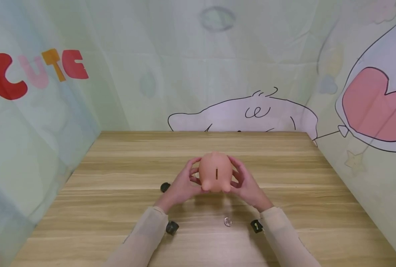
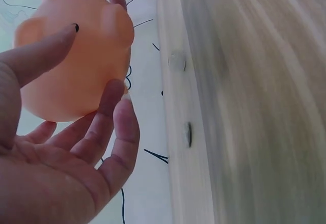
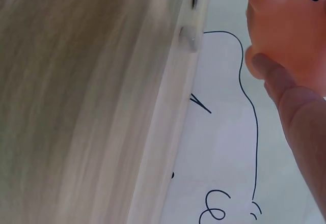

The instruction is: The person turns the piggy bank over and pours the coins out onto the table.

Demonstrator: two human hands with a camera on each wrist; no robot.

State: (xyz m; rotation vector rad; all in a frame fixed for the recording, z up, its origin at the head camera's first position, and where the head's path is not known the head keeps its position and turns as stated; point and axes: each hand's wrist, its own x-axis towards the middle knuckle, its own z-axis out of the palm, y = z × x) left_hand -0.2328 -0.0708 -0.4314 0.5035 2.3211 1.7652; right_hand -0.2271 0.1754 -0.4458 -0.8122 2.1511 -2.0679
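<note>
A pink piggy bank [image 1: 215, 168] with a slot in its top is held up over the table between both hands. My left hand [image 1: 186, 183] grips its left side, with the thumb near an eye and the fingers curled round the body in the left wrist view. On the other side my right hand [image 1: 248, 185] grips it too. In the right wrist view one finger [image 3: 293, 102] touches the piggy bank [image 3: 290, 35]; the rest of that hand is out of frame. A silvery coin [image 1: 228, 221] lies on the table in front of the piggy bank.
The wood-grain table [image 1: 124, 159] meets cloth walls printed with cartoon figures [image 1: 244, 115]. Small black objects [image 1: 172, 227] show beside the left forearm and a black piece [image 1: 256, 226] beside the right sleeve. Two small blurred greyish things [image 2: 177, 61] appear on the table in the left wrist view.
</note>
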